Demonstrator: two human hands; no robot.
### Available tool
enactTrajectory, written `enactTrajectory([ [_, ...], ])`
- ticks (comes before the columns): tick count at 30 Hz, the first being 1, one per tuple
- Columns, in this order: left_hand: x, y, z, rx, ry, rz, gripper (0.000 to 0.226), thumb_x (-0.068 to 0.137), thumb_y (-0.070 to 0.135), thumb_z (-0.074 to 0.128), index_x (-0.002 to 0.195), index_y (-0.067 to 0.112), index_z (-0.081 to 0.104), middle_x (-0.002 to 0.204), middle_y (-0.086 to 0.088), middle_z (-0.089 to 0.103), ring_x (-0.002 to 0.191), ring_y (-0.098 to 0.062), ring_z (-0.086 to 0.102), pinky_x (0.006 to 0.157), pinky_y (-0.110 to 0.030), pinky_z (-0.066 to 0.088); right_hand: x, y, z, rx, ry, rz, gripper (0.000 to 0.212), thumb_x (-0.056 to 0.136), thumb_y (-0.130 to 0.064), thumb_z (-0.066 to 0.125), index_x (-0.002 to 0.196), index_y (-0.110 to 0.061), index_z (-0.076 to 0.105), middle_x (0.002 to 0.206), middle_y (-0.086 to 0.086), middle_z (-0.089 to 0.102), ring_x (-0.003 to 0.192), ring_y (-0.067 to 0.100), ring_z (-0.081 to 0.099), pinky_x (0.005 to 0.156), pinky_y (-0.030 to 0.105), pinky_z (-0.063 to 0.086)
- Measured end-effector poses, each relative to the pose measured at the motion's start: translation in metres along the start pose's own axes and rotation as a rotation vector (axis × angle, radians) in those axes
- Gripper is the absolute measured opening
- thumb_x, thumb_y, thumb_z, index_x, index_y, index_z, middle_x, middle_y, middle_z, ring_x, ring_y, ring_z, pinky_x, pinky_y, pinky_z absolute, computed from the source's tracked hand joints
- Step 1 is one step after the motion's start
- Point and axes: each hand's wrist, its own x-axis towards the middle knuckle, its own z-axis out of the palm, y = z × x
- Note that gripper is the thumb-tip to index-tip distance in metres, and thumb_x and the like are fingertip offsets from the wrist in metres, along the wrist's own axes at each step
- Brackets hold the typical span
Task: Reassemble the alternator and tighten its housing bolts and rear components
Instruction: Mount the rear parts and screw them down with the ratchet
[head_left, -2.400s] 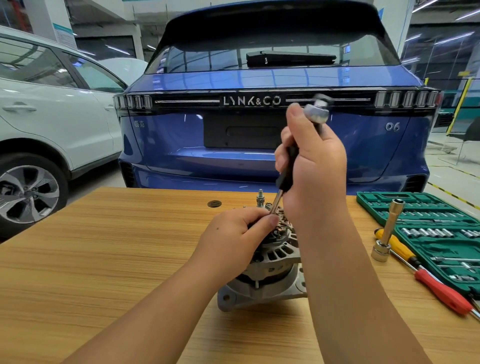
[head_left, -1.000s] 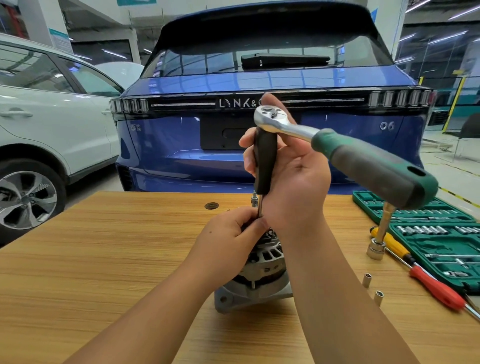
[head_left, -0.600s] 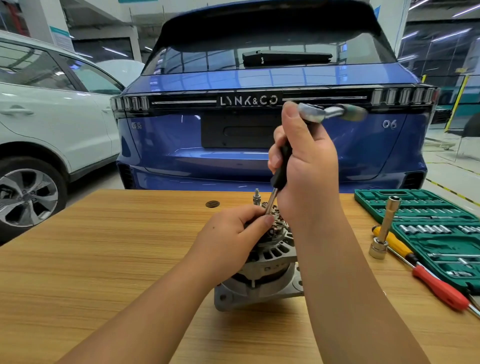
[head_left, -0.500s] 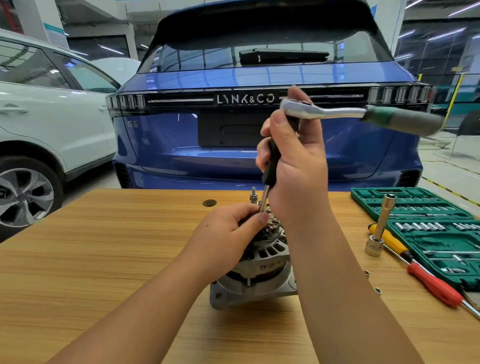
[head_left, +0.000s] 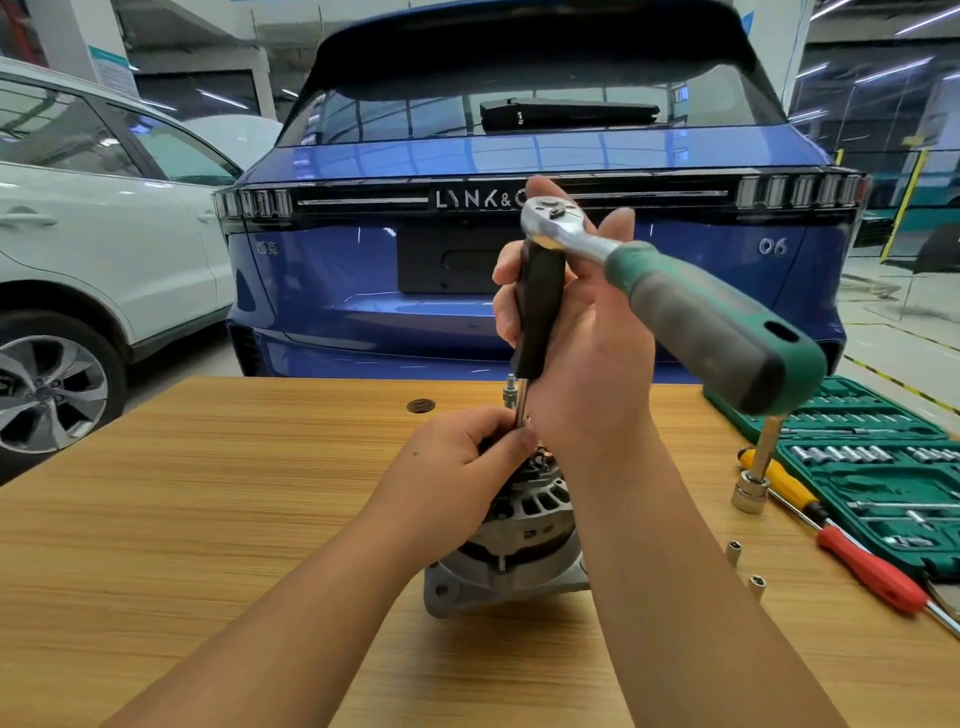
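A silver alternator stands on the wooden table, rear end up, with a threaded stud rising behind it. My left hand rests on its top and pinches the lower end of a thin metal shaft. My right hand grips the black driver handle upright above the alternator. A ratchet wrench sits on top of that handle, its chrome head up and its green-grey grip pointing right and toward me. The driver's tip is hidden by my left fingers.
A green socket case lies open at the right. Beside it are a yellow-handled screwdriver, a red-handled screwdriver, an upright extension bar with socket and two loose sockets. A blue car stands behind the table, a white car at left.
The ratchet grip has swung around from pointing right, away from me, to pointing right and toward me. My left hand has stayed on the alternator's top.
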Motion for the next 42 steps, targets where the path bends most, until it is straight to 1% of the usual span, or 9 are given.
enactTrajectory([
  [6, 0.001, -0.002, 0.000, 0.044, -0.017, 0.017, 0.018, 0.101, 0.051, 0.051, 0.103, 0.047, 0.068, 0.094, 0.028, 0.068, 0.090, 0.008, 0.060, 0.076, -0.029, 0.053, -0.006, 0.008, -0.007, -0.229, 0.202, -0.174, 0.021, 0.092, -0.022, 0.071, 0.071, -0.026, 0.067, 0.065, -0.002, 0.044, 0.052, 0.012, 0.033, 0.045, 0.020, 0.030],
  [9, 0.001, -0.003, 0.001, 0.027, 0.001, 0.007, 0.019, 0.101, 0.052, 0.051, 0.100, 0.047, 0.069, 0.093, 0.026, 0.069, 0.089, 0.007, 0.061, 0.078, -0.034, 0.054, -0.003, 0.007, -0.011, -0.150, 0.085, -0.116, 0.009, 0.095, -0.018, 0.063, 0.100, -0.025, 0.067, 0.074, -0.002, 0.056, 0.057, 0.012, 0.044, 0.053, 0.021, 0.038],
  [12, 0.001, -0.003, 0.002, 0.016, 0.007, -0.004, 0.019, 0.102, 0.049, 0.050, 0.102, 0.046, 0.069, 0.093, 0.026, 0.069, 0.089, 0.007, 0.061, 0.079, -0.032, 0.054, -0.003, 0.014, -0.014, -0.148, 0.003, -0.162, 0.032, 0.098, -0.009, 0.056, 0.124, -0.027, 0.057, 0.084, 0.002, 0.062, 0.064, 0.015, 0.049, 0.061, 0.024, 0.043],
  [22, 0.000, 0.000, 0.001, -0.001, 0.002, -0.009, 0.021, 0.103, 0.046, 0.051, 0.105, 0.041, 0.071, 0.090, 0.023, 0.070, 0.087, 0.004, 0.062, 0.076, -0.032, 0.052, -0.004, 0.014, -0.009, -0.063, -0.017, -0.155, 0.041, 0.098, -0.034, 0.032, 0.129, -0.017, 0.053, 0.081, 0.009, 0.059, 0.061, 0.021, 0.042, 0.058, 0.028, 0.036],
  [25, 0.000, 0.000, 0.000, -0.016, 0.001, -0.015, 0.024, 0.102, 0.049, 0.050, 0.105, 0.040, 0.072, 0.089, 0.024, 0.070, 0.087, 0.004, 0.062, 0.073, -0.030, 0.048, -0.001, 0.010, -0.008, -0.027, 0.040, -0.070, 0.049, 0.092, -0.050, 0.035, 0.122, -0.015, 0.054, 0.077, 0.007, 0.058, 0.056, 0.018, 0.045, 0.052, 0.024, 0.037],
  [32, -0.001, 0.002, 0.000, 0.044, -0.004, 0.012, 0.028, 0.103, 0.051, 0.045, 0.104, 0.042, 0.072, 0.091, 0.024, 0.070, 0.089, 0.006, 0.061, 0.076, -0.032, 0.053, -0.003, 0.009, -0.012, -0.255, 0.219, -0.138, 0.019, 0.095, -0.027, 0.068, 0.080, -0.019, 0.060, 0.066, -0.002, 0.045, 0.052, 0.012, 0.032, 0.045, 0.022, 0.029],
  [34, 0.000, 0.001, 0.000, 0.046, -0.001, 0.004, 0.024, 0.103, 0.051, 0.046, 0.101, 0.045, 0.070, 0.092, 0.029, 0.068, 0.090, 0.010, 0.060, 0.072, -0.027, 0.047, -0.001, 0.006, -0.015, -0.172, 0.130, -0.100, 0.004, 0.097, -0.025, 0.064, 0.094, -0.022, 0.064, 0.073, -0.003, 0.055, 0.054, 0.012, 0.040, 0.049, 0.022, 0.034],
  [37, 0.001, 0.001, 0.000, 0.029, 0.012, -0.017, 0.026, 0.102, 0.051, 0.047, 0.104, 0.043, 0.071, 0.092, 0.032, 0.067, 0.090, 0.012, 0.059, 0.071, -0.023, 0.043, -0.001, 0.008, -0.017, -0.132, 0.041, -0.159, 0.027, 0.100, -0.014, 0.057, 0.124, -0.025, 0.058, 0.084, 0.000, 0.062, 0.060, 0.014, 0.047, 0.055, 0.023, 0.041],
  [42, -0.002, 0.004, 0.001, 0.006, 0.022, -0.030, 0.025, 0.103, 0.048, 0.049, 0.103, 0.038, 0.073, 0.088, 0.022, 0.070, 0.084, 0.003, 0.062, 0.073, -0.032, 0.053, -0.003, 0.016, -0.008, -0.252, -0.045, -0.241, 0.042, 0.099, 0.000, 0.055, 0.130, -0.028, 0.054, 0.084, -0.001, 0.058, 0.063, 0.014, 0.045, 0.058, 0.024, 0.040],
])
